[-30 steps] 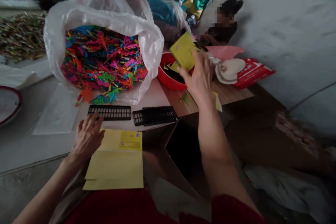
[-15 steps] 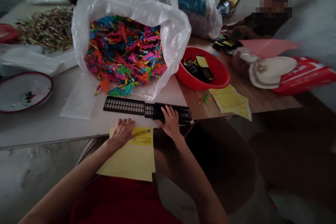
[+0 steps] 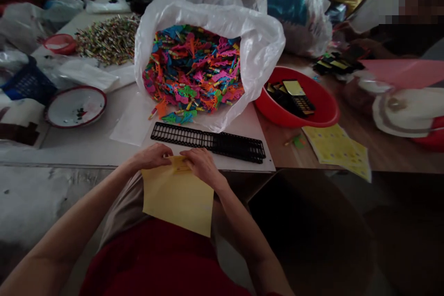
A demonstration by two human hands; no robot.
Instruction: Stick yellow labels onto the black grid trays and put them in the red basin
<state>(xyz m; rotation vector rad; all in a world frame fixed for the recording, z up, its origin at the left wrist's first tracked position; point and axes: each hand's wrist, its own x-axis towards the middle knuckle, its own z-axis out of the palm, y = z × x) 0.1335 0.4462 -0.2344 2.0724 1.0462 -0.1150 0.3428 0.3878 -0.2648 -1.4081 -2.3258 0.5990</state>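
Both my hands rest on the top edge of a stack of yellow paper sheets [image 3: 178,196] that hangs over the table edge onto my lap. My left hand [image 3: 152,156] has its fingers curled on the upper left of the sheets. My right hand [image 3: 201,164] pinches the top edge beside it. Just beyond my fingers lie black plastic grid racks [image 3: 208,139] in a row. Behind them an open clear plastic bag [image 3: 258,46] is full of small multicoloured plastic pieces [image 3: 194,69].
A red bowl [image 3: 322,113] with dark packets sits right of the bag, yellow sheets [image 3: 335,148] beside it. A white plate [image 3: 76,106], a pile of small items [image 3: 107,39] and a blue basket [image 3: 24,84] lie left. Another person sits at the far right. An open cardboard box [image 3: 312,222] stands below the table edge.
My right hand let go of a yellow packet over the red bowl, came back across the black racks and joined my left hand on the yellow sheets. The view has shifted left.
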